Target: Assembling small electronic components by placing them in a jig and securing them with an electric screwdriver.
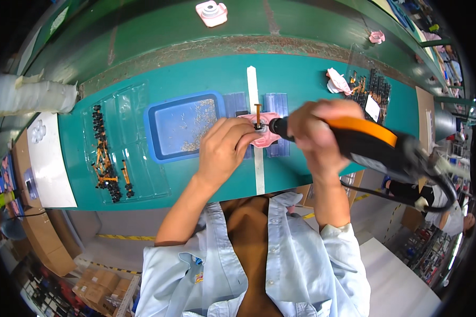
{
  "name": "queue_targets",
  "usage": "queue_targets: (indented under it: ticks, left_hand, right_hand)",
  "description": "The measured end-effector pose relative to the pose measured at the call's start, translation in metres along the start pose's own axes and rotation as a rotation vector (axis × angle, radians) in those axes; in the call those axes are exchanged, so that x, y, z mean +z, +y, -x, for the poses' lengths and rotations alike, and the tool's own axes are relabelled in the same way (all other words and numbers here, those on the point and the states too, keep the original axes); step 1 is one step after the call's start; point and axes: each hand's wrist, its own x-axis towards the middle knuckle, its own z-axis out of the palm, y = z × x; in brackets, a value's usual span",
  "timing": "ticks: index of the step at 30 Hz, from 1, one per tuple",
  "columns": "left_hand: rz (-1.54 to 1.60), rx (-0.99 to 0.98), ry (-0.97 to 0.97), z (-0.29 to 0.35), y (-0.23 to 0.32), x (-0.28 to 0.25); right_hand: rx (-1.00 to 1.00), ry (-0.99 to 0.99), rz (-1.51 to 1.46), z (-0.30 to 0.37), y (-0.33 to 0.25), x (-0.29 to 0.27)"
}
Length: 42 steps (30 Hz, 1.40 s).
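Observation:
My right hand (322, 134) is wrapped round a black and orange electric screwdriver (367, 138), its tip pointing left at a pink camera shell (270, 140). My left hand (225, 149) is closed at the shell's left side, thumb and fingertips pinched by a small black part (258, 127) in its middle. From that part an orange ribbon cable (258, 112) stands toward the far side. Bluish clear blocks (278, 103) lie under and beside the shell. The exact contact of the screwdriver's tip cannot be made out.
Left of the shell stands a blue tray (148, 129) with many small screws (200, 126). Clear plastic trays with black and orange ribbon parts lie at left (104, 164) and far right (378, 87). A pink-and-white camera (212, 12) sits on the far ledge; a cord (378, 194) trails at right.

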Motion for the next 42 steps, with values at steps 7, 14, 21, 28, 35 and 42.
queue_targets:
  ticks: [7, 14, 21, 28, 35, 42]
  left_hand:
    - [-0.009, 0.020, 0.011, 0.002, 0.006, -0.001]
    - [-0.011, 0.051, 0.004, 0.002, 0.007, -0.002]
    - [-0.010, 0.095, -0.089, -0.002, 0.001, -0.005]
    - [-0.038, 0.083, -0.112, -0.004, 0.001, -0.004]
    - [-0.158, -0.026, -0.124, -0.008, 0.004, -0.008]
    - [-0.164, -0.068, -0.166, -0.004, 0.001, -0.008]
  right_hand:
    - [-0.042, -0.118, -0.390, -0.007, -0.024, 0.008]
    - [-0.038, -0.110, -0.377, -0.002, -0.022, 0.007]
    - [-0.010, -0.100, -0.353, 0.002, -0.023, 0.007]
    - [0.037, -0.005, -0.329, 0.006, -0.018, 0.007]
    - [0.018, -0.015, -0.016, 0.004, 0.001, 0.010]
    - [0.029, -0.037, -0.036, 0.002, 0.011, 0.018]
